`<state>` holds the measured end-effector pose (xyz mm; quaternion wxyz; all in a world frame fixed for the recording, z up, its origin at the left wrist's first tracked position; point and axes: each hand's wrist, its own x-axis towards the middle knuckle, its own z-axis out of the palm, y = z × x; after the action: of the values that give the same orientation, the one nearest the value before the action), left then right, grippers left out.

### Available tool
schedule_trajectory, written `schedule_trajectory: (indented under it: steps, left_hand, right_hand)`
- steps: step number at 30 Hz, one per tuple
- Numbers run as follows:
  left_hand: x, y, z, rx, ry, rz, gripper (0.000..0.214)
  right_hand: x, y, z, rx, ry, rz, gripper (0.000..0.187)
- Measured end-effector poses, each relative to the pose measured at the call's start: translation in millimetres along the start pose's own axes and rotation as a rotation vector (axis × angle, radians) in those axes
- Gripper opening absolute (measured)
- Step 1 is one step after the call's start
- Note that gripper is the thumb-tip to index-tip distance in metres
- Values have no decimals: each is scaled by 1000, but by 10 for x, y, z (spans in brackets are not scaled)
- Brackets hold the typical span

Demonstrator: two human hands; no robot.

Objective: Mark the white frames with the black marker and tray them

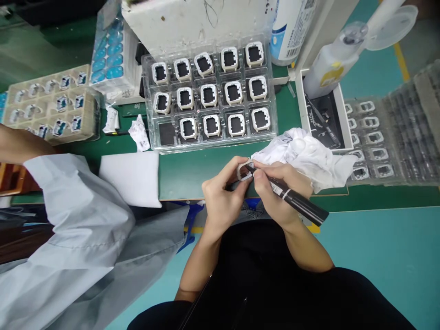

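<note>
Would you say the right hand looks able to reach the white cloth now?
Probably yes: nothing visible separates the right hand from the white cloth, though that hand holds a black marker.

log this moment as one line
left hand: white square frame held | right hand: black marker, tip at frame | beyond: plastic tray of similar frames

My one view looks from the wearer's head, forward and steeply down, near enough to take in both hands point(223, 199) and the green bench point(182, 176) beyond them.
</note>
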<state>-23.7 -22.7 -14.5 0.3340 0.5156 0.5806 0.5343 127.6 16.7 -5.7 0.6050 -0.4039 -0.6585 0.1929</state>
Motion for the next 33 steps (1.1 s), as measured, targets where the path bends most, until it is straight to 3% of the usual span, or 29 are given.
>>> schedule_trajectory:
  steps: [13,18,23,33]
  left_hand:
    - [136,97,-68,-262,-74,-150,54]
    - [171,101,-114,-293,-115,-168,58]
    - [173,88,-113,-292,-108,-156,56]
    - [153,79,-98,-209,-88,-115,42]
  right_hand:
    - [-5,36,26,35,48,-84,6]
    - [-32,57,45,62,70,-106,14]
    - [-29,53,40,62,74,-145,28]
    - [3,26,-26,17,-24,-195,36]
